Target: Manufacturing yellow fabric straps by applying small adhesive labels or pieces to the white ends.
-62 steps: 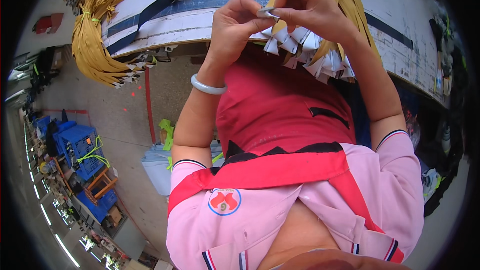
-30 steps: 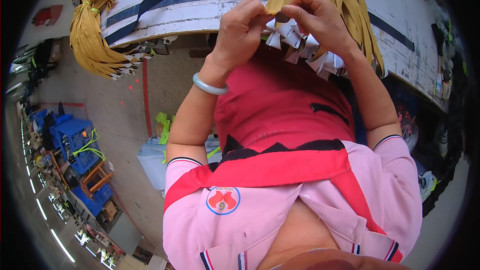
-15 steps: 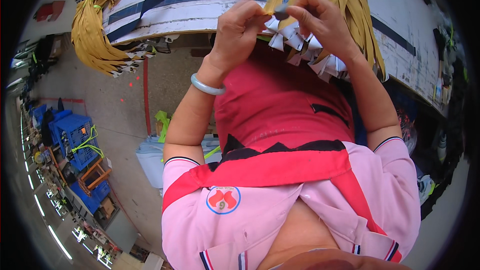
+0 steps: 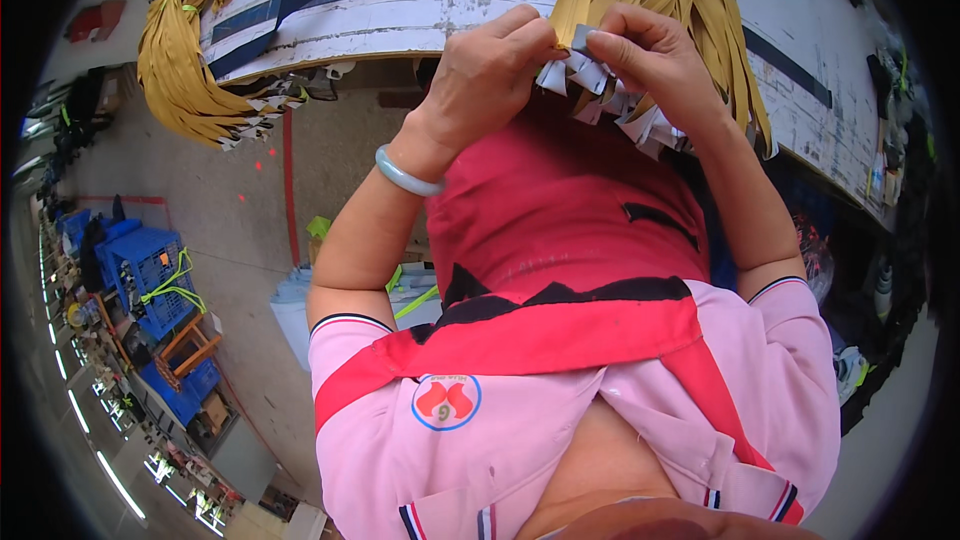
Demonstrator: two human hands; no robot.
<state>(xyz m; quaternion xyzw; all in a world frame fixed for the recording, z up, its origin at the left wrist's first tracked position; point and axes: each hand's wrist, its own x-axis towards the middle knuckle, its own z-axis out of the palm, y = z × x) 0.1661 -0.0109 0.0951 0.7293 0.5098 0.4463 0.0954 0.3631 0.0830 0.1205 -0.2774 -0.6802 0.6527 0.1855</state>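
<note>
My left hand (image 4: 488, 68), a pale bracelet (image 4: 408, 172) on its wrist, pinches the lower end of a gold strap (image 4: 574, 5) over the table's near edge. Close by on the right, my right hand (image 4: 662, 58) is closed, thumb and fingertips gripping a small flat grey piece (image 4: 581, 38). That piece lies against the strap's end; whether the two are joined I cannot tell. Behind and right of my hands spreads a thick bundle of gold straps (image 4: 690, 0). White tabs (image 4: 590, 72) at the strap ends hang over the edge below my fingers.
A second gold strap bundle (image 4: 170, 70), tied in green, droops off the white table (image 4: 400, 15) at the left. A dark blue band (image 4: 300, 5) lies across the tabletop. Blue crates (image 4: 150, 275) stand on the floor to the left. My red apron (image 4: 560, 210) touches the hanging tabs.
Both hands have shifted slightly down and to the right. The grey piece has turned and now shows a squarer face beside the strap's end.
</note>
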